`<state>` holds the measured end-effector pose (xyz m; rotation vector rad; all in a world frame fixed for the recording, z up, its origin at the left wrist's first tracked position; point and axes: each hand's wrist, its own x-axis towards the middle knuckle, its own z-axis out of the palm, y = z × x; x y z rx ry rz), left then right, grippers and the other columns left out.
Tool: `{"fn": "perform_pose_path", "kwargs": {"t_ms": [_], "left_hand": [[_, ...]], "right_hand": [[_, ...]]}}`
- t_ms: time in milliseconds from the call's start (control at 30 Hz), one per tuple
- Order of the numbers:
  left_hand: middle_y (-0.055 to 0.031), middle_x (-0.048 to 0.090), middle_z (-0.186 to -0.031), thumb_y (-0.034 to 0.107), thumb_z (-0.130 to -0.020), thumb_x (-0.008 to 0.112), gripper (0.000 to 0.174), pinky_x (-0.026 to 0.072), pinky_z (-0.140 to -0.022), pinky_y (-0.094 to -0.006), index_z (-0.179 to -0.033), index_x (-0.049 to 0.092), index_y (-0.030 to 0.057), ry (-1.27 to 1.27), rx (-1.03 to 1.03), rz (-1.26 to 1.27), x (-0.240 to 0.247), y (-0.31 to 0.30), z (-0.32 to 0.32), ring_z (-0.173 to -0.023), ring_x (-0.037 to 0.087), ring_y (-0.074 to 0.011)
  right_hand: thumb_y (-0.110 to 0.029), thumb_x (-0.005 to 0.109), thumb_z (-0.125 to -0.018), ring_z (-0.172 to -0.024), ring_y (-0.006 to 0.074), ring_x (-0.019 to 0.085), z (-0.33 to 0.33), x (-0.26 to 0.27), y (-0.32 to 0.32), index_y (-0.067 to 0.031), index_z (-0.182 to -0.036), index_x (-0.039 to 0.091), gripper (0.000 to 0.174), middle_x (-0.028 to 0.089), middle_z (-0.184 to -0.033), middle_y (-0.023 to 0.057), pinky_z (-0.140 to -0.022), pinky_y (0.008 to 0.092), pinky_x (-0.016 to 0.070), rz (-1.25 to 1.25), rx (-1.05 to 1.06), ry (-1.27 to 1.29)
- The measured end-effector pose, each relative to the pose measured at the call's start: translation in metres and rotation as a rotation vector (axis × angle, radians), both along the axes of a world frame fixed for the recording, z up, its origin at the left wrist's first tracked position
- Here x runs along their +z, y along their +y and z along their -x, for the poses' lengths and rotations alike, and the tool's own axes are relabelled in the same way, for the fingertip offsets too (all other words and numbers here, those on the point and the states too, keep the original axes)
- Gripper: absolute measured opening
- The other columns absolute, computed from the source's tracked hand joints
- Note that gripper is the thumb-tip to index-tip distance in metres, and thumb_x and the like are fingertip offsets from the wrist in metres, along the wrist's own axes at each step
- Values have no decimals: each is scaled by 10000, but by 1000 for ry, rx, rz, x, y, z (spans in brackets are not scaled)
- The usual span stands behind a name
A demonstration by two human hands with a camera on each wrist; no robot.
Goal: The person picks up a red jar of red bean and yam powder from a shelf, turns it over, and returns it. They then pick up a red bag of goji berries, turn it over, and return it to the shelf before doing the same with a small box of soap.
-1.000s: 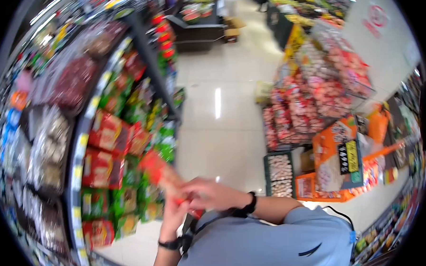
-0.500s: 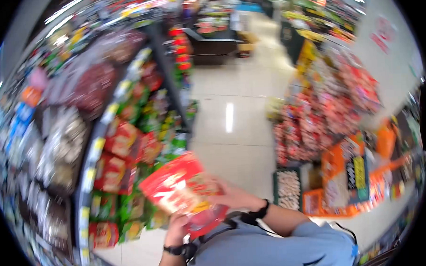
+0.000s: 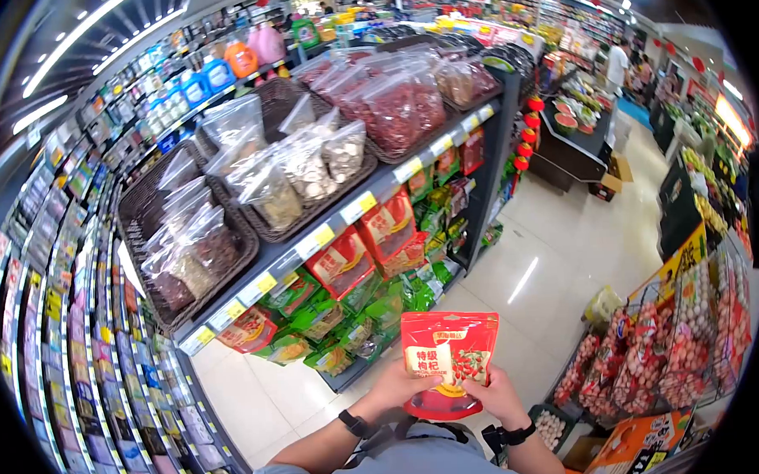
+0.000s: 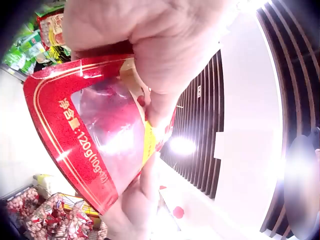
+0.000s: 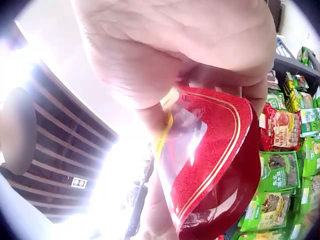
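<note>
Both hands hold a red pouch of goji berries [image 3: 461,325] upright in front of the body, its printed front facing the head camera. My left hand [image 3: 400,385] grips the lower left side, thumb lying across the front. On the opposite side, my right hand [image 3: 498,399] pinches the lower right part with its thumb on the front. In the left wrist view, the pouch's red bottom [image 4: 45,102] has a clear window and "120g" printed along it. The right wrist view shows the same glossy red base [image 5: 215,135] below the palm.
A shelf unit [image 3: 345,221] to the left bears wicker trays [image 3: 248,243] of bagged dried goods. Red pouches [image 3: 342,260] and green packets [image 3: 324,317] hang beneath. Netted garlic-like bulbs [image 3: 626,353] fill a wire rack at right. Tiled floor [image 3: 524,256] runs between.
The pouch has turned from edge-on, through a tilt, to upright with its front showing. Both hands now hold its lower sides. The head view has swung left and up toward the shelf.
</note>
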<state>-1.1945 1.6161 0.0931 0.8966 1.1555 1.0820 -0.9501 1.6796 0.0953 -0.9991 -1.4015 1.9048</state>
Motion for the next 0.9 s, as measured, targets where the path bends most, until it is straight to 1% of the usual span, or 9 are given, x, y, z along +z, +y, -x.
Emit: {"fn": "perform_pose_path", "kwargs": {"t_ms": [100,267,433,467,567,633,700,800,900], "left_hand": [[-60,713,-1287,97,-939,812,494,553,-999,-329,-1381,607,15,-54,-20,-26,-15,-5,18,-1150,660,-135],[-50,730,-1251,146,-950,808,441,564,-973,-323,-1337,643,16,-48,78,-134,0,-27,61,-1125,670,-127],[-51,755,-1194,213,-949,814,405,583,-925,-330,-1289,695,27,206,118,139,-16,-85,148,-1055,705,-136],[-57,787,-1025,374,-926,818,432,576,-660,-283,-1229,738,76,230,168,82,-29,-102,167,-850,731,-113],[-53,786,-1040,358,-931,817,414,565,-639,-262,-1227,739,79,137,291,79,-36,-148,218,-865,730,-107],[-48,785,-1057,327,-934,821,400,581,-682,-275,-1229,738,70,95,320,103,-30,-173,245,-884,735,-121],[-69,762,-1198,178,-941,819,428,581,-937,-331,-1316,681,25,28,329,170,-33,-192,269,-1085,709,-149],[-52,785,-1075,232,-926,832,391,596,-829,-309,-1236,726,20,122,472,99,-51,-207,295,-936,732,-131],[-64,783,-1080,184,-926,825,368,589,-858,-311,-1226,722,-2,113,674,43,-60,-209,324,-958,726,-128]], "right_hand": [[-77,716,-986,-1017,133,701,23,15,-2,28,-1304,616,350,729,-1197,65,-886,300,585,72,-6,0],[-97,711,-993,-962,121,706,79,-4,-7,17,-1278,637,316,735,-1176,63,-836,295,587,-80,-29,61],[-150,744,-983,-1040,133,692,162,-10,-24,-3,-1257,673,319,758,-1125,56,-919,329,560,-47,226,-129],[-156,748,-980,-1034,134,694,185,-10,-30,1,-1265,672,334,760,-1134,55,-912,331,561,-100,343,-91],[-161,752,-976,-1033,136,695,253,-5,-53,7,-1283,674,359,764,-1160,59,-904,337,562,-221,500,-103],[-167,750,-979,-1034,125,691,299,-10,-68,17,-1260,683,342,765,-1154,73,-909,327,558,-181,387,-1],[-176,755,-979,-991,107,690,342,-17,-78,21,-1187,717,290,772,-1080,67,-868,310,559,-183,305,-2],[-178,767,-972,-837,94,688,398,-43,-81,31,-1057,760,225,777,-919,47,-748,297,554,-185,238,-72],[-176,770,-969,-804,90,685,439,-50,-87,38,-1032,762,224,780,-921,50,-731,291,554,-150,275,-93]]}}
